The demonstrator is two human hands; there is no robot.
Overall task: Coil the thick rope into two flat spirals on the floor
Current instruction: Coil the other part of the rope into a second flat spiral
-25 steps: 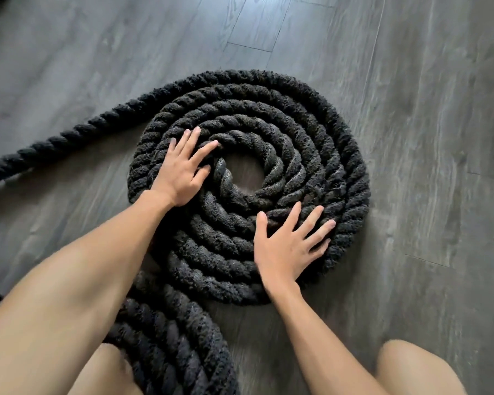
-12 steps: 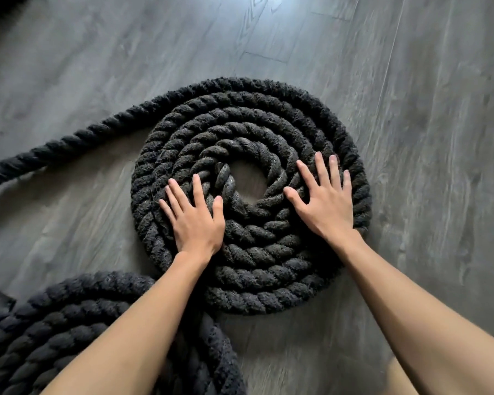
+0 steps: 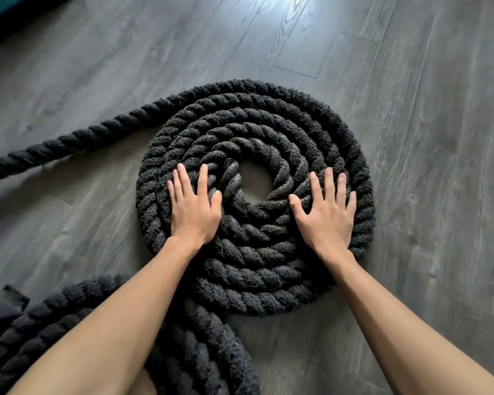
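My left hand (image 3: 193,215) and right hand (image 3: 325,220) flat on spiral (image 3: 257,115), fingers spread, palms pressing, no grip closed on rope. Open centre sits between my hands. Spiral lies flat on floor (image 3: 425,138), several turns wound. Loose tail (image 3: 54,143) runs off beyond left hand, not yet wound in. Second coil (image 3: 206,352) under left forearm, partly out of view; can't tell if flat. Likely past halfway.
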